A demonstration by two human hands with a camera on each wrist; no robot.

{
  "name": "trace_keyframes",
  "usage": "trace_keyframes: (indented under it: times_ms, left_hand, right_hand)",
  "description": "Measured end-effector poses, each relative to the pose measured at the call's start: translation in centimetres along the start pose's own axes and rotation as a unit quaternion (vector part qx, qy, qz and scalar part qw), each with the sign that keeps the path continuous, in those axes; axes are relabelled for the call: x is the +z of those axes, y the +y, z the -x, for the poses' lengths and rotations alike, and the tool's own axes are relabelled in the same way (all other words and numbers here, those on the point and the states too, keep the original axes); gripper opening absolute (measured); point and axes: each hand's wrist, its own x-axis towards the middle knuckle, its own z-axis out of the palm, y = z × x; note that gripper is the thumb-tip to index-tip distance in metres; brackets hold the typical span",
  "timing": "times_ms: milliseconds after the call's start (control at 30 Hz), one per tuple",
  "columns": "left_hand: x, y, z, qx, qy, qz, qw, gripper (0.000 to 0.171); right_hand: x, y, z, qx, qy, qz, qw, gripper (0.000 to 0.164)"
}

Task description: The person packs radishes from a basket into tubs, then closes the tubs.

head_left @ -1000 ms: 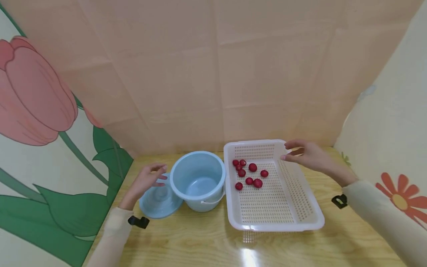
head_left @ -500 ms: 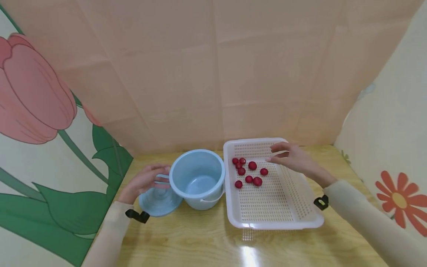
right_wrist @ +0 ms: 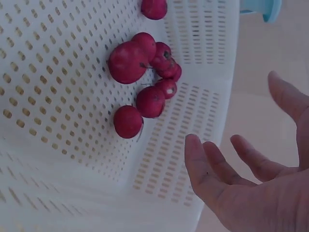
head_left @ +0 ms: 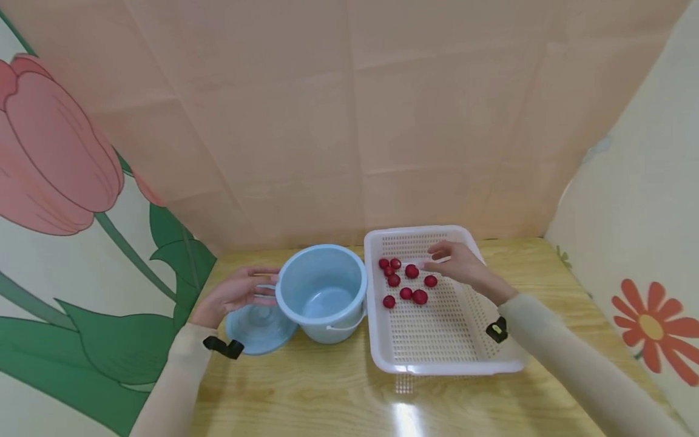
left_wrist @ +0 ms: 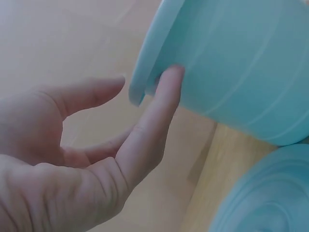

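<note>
My left hand point(head_left: 243, 291) is at the left side of a light blue bucket point(head_left: 322, 328). In the left wrist view, one fingertip lies right at the bucket wall point(left_wrist: 231, 58) under the rim, while the thumb stands apart from the rim. My right hand point(head_left: 459, 264) is over a white perforated basket point(head_left: 448, 367), its fingers spread and loosely bent with nothing between them. Several small round red radishes point(head_left: 420, 297) lie in the basket's left half, just left of that hand. In the right wrist view, thin tails show on some radishes point(right_wrist: 150, 102).
A light blue lid point(head_left: 262, 331) lies on the wooden table point(head_left: 306, 394), left of the bucket and partly beneath my left hand. The bucket's white handle point(head_left: 345, 328) hangs down in front. Bucket and basket stand side by side. A pinkish-beige sheet point(head_left: 355, 133) closes off the back.
My right hand has moved left and inward, from the basket's right rim to near the radishes. My left hand has shifted slightly right, up to the bucket's rim.
</note>
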Motion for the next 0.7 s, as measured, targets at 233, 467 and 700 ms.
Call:
trace_keyframes:
  times_ms: [233, 467, 700]
  left_hand:
    - [0.1, 0.1, -0.4, 0.014, -0.011, -0.013, 0.9998, 0.058]
    - [0.3, 0.0, 0.0, 0.023, -0.023, -0.007, 0.9994, 0.058]
    - [0.6, 0.0, -0.1, 0.013, -0.012, 0.002, 0.9998, 0.060]
  right_hand:
    - [1.3, 1.3, -1.1, -0.009, 0.012, 0.065, 0.998, 0.048]
    - [2.5, 2.4, -1.8, -0.002, 0.014, 0.085, 0.996, 0.045]
    - [3.5, 3.5, -2.8, 0.006, 0.019, 0.108, 0.994, 0.042]
